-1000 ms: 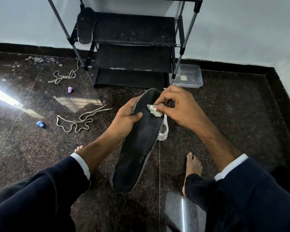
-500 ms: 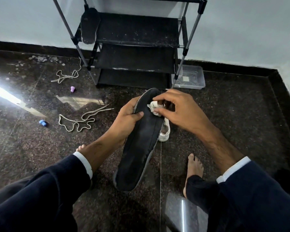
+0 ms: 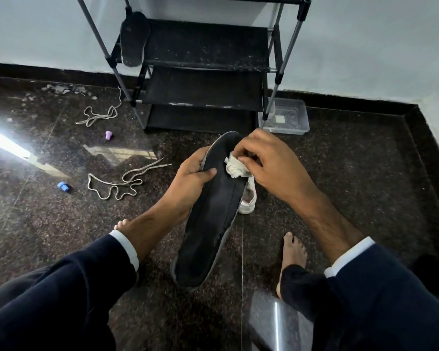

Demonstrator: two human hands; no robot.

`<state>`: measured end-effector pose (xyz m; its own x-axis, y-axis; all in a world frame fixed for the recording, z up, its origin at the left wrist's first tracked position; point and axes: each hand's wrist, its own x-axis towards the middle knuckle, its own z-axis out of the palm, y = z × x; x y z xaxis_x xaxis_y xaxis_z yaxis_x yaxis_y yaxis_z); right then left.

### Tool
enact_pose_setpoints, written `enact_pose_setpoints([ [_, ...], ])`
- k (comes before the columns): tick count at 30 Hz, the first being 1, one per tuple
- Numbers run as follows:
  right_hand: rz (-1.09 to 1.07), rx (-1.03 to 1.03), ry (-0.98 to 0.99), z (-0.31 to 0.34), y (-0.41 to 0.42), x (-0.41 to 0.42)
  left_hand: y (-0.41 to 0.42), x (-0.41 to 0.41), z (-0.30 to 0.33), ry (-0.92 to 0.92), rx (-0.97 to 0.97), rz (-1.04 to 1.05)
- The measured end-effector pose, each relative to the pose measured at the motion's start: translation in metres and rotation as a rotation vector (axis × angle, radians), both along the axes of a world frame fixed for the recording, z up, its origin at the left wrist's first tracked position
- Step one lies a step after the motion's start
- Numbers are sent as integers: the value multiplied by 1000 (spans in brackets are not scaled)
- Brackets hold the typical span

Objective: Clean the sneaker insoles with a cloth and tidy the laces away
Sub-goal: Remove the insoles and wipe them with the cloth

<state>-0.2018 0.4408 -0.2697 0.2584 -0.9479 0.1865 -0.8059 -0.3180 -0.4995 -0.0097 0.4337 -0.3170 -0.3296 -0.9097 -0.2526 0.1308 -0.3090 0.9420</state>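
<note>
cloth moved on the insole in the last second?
Yes. The cloth under the right hand slid slightly down the insole, away from its toe tip, toward the left hand's thumb.

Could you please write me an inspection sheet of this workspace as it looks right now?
Surface: dark speckled floor, glossy, debris near the wall.
Job's things: black insole; white cloth on it; second insole on the shoe rack; two laces loose on the floor; white sneaker behind the insole.
Clutter: purple piece, blue piece, clear box.
Grippers: left hand grips the insole; right hand pinches the cloth.
Cables: nothing seen.
Surroundings: pale wall.
</note>
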Motion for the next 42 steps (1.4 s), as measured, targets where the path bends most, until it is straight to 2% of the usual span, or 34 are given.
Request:
enact_pose_setpoints([
  [3,-21,-105,101,-1,-1,4,0,0,2,8,9,16],
  [8,67,-33,122,-12,2,13,-1,4,5,45,55,47],
  [14,33,-25,66,-15,4,19,4,2,14,246,209,74],
  [22,444,-12,140,-13,16,30,0,7,17,283,250,161],
  [24,421,-46,167,-10,16,27,0,7,20,283,241,157],
  [29,128,-164,98,-8,2,8,2,5,22,256,183,103],
  [32,190,-141,110,-9,6,14,0,9,24,248,166,124],
  [38,525,-60,190,-13,28,47,-9,17,25,239,167,218],
  [40,487,-101,213,-11,26,43,-7,14,26,254,188,212],
  [42,346,-167,172,-9,17,31,-4,11,27,287,197,178],
])
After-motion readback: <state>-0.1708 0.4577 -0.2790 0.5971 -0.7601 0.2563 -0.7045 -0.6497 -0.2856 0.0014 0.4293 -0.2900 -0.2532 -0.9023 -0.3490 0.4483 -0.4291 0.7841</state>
